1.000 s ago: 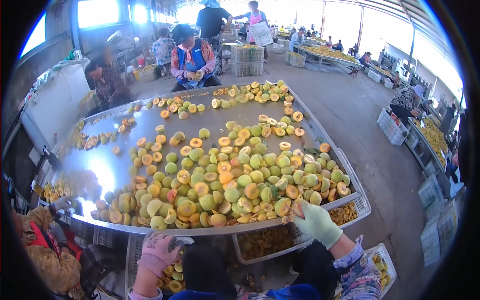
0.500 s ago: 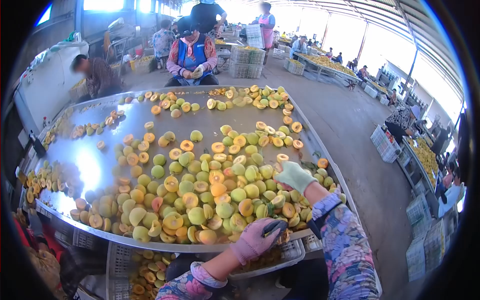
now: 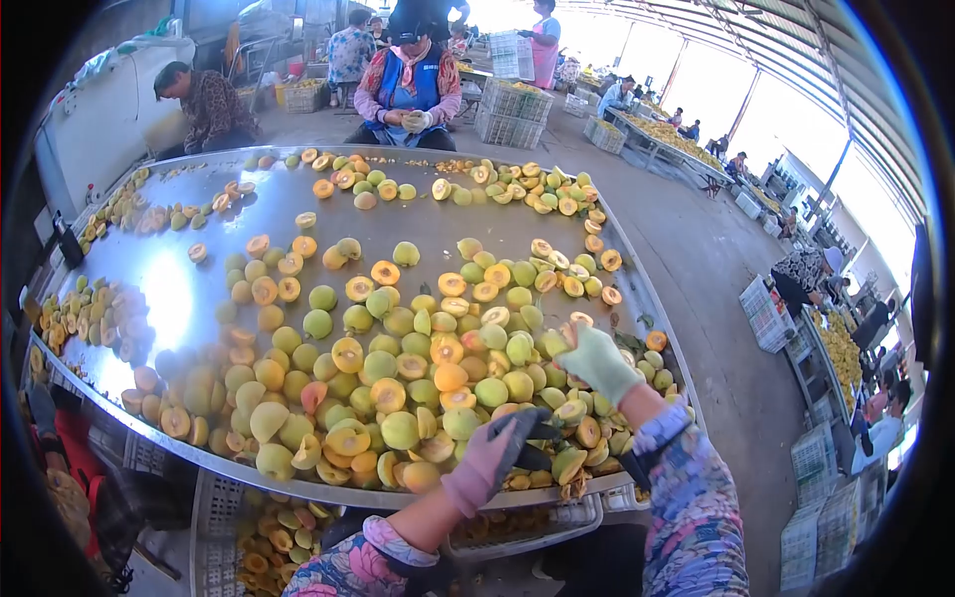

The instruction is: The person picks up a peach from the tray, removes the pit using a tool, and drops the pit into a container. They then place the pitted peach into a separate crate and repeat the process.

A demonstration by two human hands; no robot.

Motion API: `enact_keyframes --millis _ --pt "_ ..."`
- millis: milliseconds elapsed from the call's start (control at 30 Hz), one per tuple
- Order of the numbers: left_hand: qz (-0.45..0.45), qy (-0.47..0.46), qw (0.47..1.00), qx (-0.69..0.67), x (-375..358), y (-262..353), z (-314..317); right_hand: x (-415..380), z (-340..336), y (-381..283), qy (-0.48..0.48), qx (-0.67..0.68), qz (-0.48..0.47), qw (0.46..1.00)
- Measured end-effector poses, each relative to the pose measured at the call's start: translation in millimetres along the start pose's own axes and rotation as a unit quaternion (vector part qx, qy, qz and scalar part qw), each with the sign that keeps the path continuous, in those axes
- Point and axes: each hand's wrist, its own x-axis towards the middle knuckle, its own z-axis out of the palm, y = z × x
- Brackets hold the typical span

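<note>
My left hand (image 3: 497,453), in a pink glove with dark palm and fingers, is held over the near edge of the metal table (image 3: 388,493). Its fingers are spread, with nothing visible between them. Farther forward on the right, my right hand (image 3: 597,363) wears a pale green glove. Its fingertips are among the fruit, beside a yellow-green apricot (image 3: 552,344); whether they grip it cannot be made out. Around both hands lies a heap of whole and halved apricots (image 3: 401,430), some halves showing orange flesh. Brown scraps (image 3: 574,488) sit at the table edge just right of my left hand.
Beneath the near edge are a crate of apricot halves (image 3: 214,527) and a pale tray (image 3: 587,527). A person in a blue apron (image 3: 410,85) sits across the table, another (image 3: 209,109) at the far left. Stacked crates (image 3: 512,114) stand behind.
My left hand has opened its fingers and turned, shifting slightly up and left over the fruit. My right hand stays near the same fruit. The whole view has tilted a little.
</note>
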Motion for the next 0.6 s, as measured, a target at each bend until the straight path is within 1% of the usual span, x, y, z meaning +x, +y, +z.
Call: enact_keyframes --millis 33,67,100,133,167,200,233,267,300,333,367,400,433,467,533,567,600 --pt "-0.041 0.016 0.998 -0.045 2.4 2.0 -2.8 -20.7 3.1 3.3 0.075 -0.043 -0.112 0.99" --pt "-0.084 0.032 0.992 -0.088 2.4 4.5 -3.0 -44.2 6.9 6.8 0.148 -0.084 -0.22 0.961" --pt "-0.112 0.066 0.987 -0.099 1.7 10.0 5.7 -70.9 12.9 2.0 0.154 -0.089 -0.239 0.955" --pt "-0.117 0.068 0.986 -0.097 0.6 7.4 2.8 -97.1 21.8 -5.4 0.161 -0.092 -0.257 0.948" --pt "-0.106 -0.023 0.982 -0.157 3.6 0.9 -6.7 -118.9 30.5 -8.6 0.183 -0.11 -0.302 0.929" --pt "-0.095 -0.113 0.966 -0.214 7.9 -6.8 -17.4 -139.2 37.8 -11.6 0.206 -0.126 -0.347 0.906" --pt "-0.08 -0.202 0.939 -0.266 11.0 -13.1 -25.3 -159.4 40.4 -15.8 0.183 -0.113 -0.346 0.913" --pt "-0.085 -0.202 0.941 -0.259 6.0 -23.1 -25.5 -169.6 47.9 -9.8 0.182 -0.101 -0.349 0.914" --pt "0.048 -0.141 0.987 -0.066 -0.5 -29.6 -19.9 -180.3 50.5 -7.0 0.196 -0.046 -0.344 0.917" --pt "0.179 -0.075 0.972 0.131 -5.6 -32.9 -16.6 -192.1 49.9 -6.6 0.21 0.01 -0.337 0.918" --pt "0.176 -0.078 0.972 0.136 -6.5 -31.1 -17.2 -203.4 45.2 -8.1 0.214 0.015 -0.334 0.918" --pt "0.117 -0.142 0.983 -0.021 -4.4 -25.9 -18.2 -214.9 37.9 -10.0 0.142 0.167 -0.184 0.958" --pt "0.054 -0.2 0.962 -0.178 -1.3 -21.1 -19.5 -222.3 32.4 -10.9 0.062 0.31 -0.026 0.948" --pt "-0.012 -0.251 0.91 -0.33 0.7 -18.8 -20.4 -225.2 28.3 -12.0 0.064 0.313 -0.024 0.947" --pt "-0.009 -0.253 0.918 -0.307 5.1 -21.2 -25.7 -227.9 22.6 -13.3 0.005 0.202 -0.024 0.979" --pt "-0.001 -0.254 0.924 -0.286 6.3 -22.3 -27.6 -218.9 40.1 6.0 0.102 0.113 -0.178 0.972" --pt "-0.002 -0.255 0.924 -0.286 2.0 -18.8 -21.0 -217.1 41.5 4.7 0.103 0.113 -0.177 0.972"
